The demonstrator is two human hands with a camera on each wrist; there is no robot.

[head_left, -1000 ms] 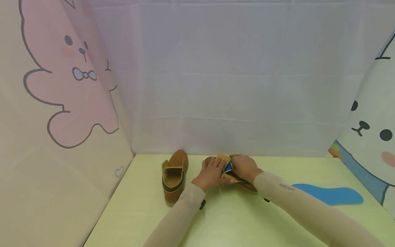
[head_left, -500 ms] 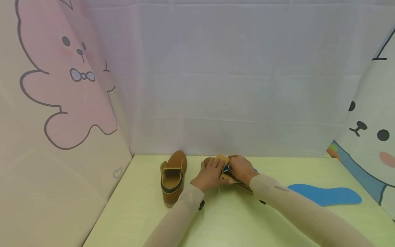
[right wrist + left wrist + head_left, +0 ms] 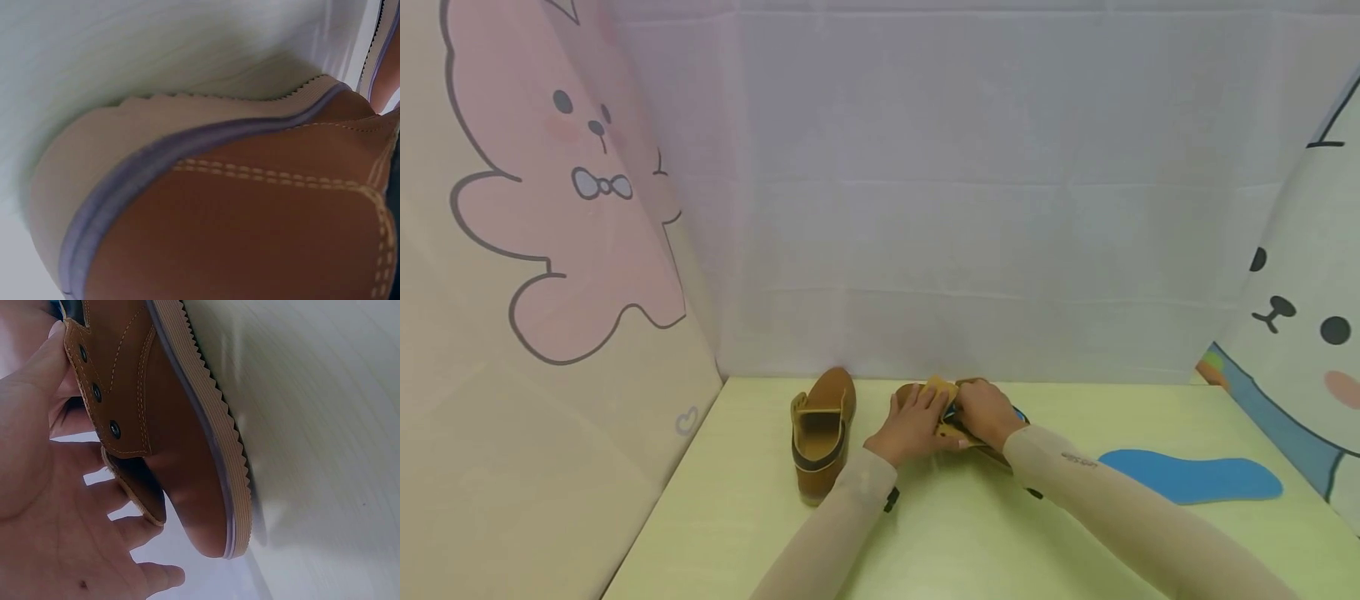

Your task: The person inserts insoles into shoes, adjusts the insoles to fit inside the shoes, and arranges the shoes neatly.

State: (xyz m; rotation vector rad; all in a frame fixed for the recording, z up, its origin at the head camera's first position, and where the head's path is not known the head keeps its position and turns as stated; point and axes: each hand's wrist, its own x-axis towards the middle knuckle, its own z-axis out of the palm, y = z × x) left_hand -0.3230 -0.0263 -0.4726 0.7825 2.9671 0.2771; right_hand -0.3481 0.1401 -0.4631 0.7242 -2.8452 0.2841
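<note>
A brown leather shoe lies on the table with its toe toward the back left. My left hand holds its opening, the thumb at the eyelet flap and the spread fingers by the tan tongue. With bent fingers, my right hand grips a blue insole at the opening. Part of this insole shows beside the right hand; the rest is hidden inside the shoe and under the hand. The right wrist view shows the shoe's heel but not the right hand.
Another brown shoe stands on the left of the table, toe to the back. A second blue insole lies flat on the right, beyond my right forearm. A pale cloth wall rises behind the table.
My right hand has shifted slightly left and downward at the shoe opening. Less blue shows between the hands, and more shows right of the right hand. My left hand stays in place.
</note>
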